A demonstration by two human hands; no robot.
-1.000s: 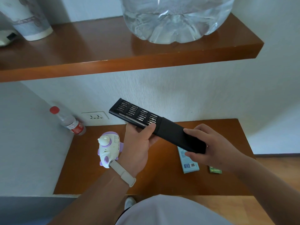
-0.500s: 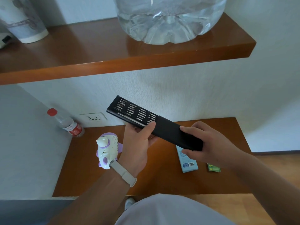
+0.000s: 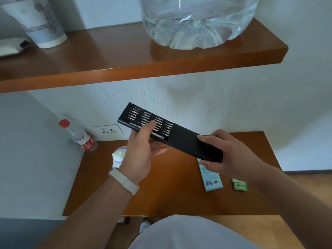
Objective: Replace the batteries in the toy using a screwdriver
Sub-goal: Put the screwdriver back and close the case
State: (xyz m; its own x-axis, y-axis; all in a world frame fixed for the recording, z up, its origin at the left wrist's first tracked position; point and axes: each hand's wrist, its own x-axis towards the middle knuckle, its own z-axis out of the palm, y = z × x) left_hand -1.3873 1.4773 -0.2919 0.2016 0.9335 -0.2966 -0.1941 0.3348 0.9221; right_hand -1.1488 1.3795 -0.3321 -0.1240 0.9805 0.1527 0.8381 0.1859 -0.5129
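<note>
"The toy (image 3: 117, 157), where was it?"

"On the lower shelf (image 3: 170, 194), standing near the back and half hidden behind the left hand (image 3: 142, 155). Nobody was touching it."

"So which step was this?"

"Getting the tool out, I'd say. The right hand (image 3: 231, 155) gripped the black case (image 3: 190, 142) at its near end, fingers on top and thumb under it, holding it in the air over the shelf. The tray (image 3: 143, 116) of bits was slid out at the far end. The left hand's fingers lay across the tray just where the screwdriver (image 3: 158, 136) sat along its edge, with the thumb underneath."

"Had it got hold of the screwdriver?"

"I couldn't tell; the fingers were blurred. The next move probably called for pinching the thin shaft and lifting it clear without tipping the bits out, then choosing a bit."

"What else was around?"

"The new batteries (image 3: 239, 185) in a green pack and a blue box (image 3: 211, 179) lay on the shelf under the right arm. A water bottle (image 3: 80, 138) leaned in the back corner by a wall socket (image 3: 107, 130). The upper shelf (image 3: 143, 69) hung close above, so there was little headroom, and the case itself would need putting down to free a hand."
</note>
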